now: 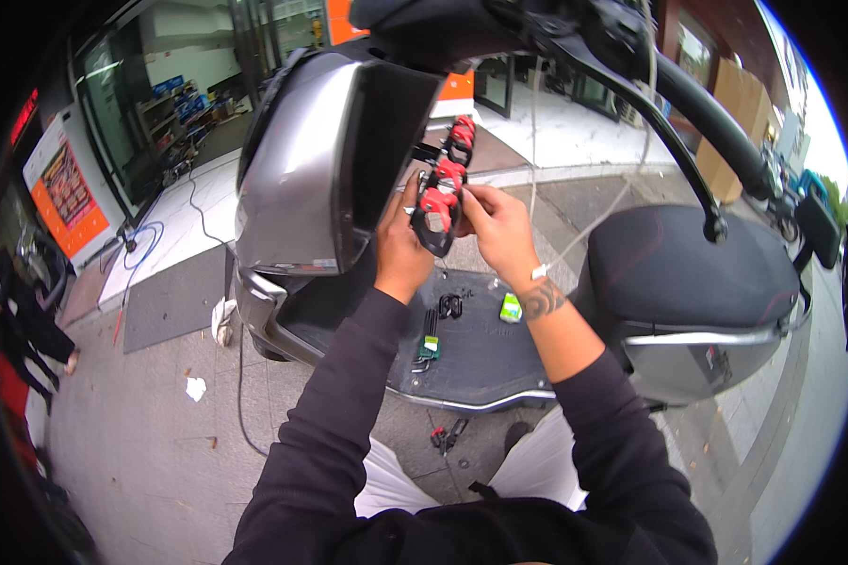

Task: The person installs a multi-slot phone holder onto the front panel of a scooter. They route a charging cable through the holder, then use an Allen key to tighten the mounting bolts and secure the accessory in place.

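Over the scooter's footboard, a long black holder with red X-shaped pieces along it is raised between both hands. My left hand is closed around its near left side. From the right, my right hand pinches its edge with thumb and fingers; the fingertips are partly hidden. Beneath, on the footboard, lie a set of hex keys in a green holder, small black parts and a small green-and-white packet.
The scooter's grey front panel stands left, its black seat right. A handlebar tube and pale cord cross above. A black-and-red part lies on the paving near my feet. A dark cable runs along the ground.
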A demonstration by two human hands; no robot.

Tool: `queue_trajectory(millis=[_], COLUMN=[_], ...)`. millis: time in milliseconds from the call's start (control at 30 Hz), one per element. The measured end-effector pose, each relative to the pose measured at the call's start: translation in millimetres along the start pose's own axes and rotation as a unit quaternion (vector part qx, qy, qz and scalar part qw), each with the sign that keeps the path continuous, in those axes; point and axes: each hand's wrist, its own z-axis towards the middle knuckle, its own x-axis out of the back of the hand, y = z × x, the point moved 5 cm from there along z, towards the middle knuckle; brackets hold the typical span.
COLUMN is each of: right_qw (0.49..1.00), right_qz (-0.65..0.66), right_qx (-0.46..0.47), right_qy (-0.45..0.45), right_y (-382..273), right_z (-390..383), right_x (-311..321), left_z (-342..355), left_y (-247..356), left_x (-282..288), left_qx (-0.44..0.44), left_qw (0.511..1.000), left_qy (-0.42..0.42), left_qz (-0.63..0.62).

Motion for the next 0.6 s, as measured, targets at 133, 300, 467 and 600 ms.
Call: queue_trajectory(millis=[133,300,467,600], right_qw=[0.996,0.985,0.983,0.987], right_qz=[0.025,0.097,0.106,0.088], right_qx=[0.012,0.022,0.006,-0.012], right_qy=[0.090,0.144,0.151,0.137], right_y=[11.0,25.4,47.9,63.6], right_z=[-12.9,-20.6,-27.8,-28.7], right_x=[10.9,38.2,51.0,50.9], left_z=[7.5,19.3,25.4,25.1], left_y=[1.5,-3.1,-8.9,-11.9], left_x=[6.8,4.5,-2.3,0.9], left_qx=[0.081,0.069,0.084,0.106], left_qw=[0.996,0.997,0.995,0.992], left_qy=[0.035,0.041,0.018,-0.033], left_qz=[0.001,0.002,-0.045,-0.061])
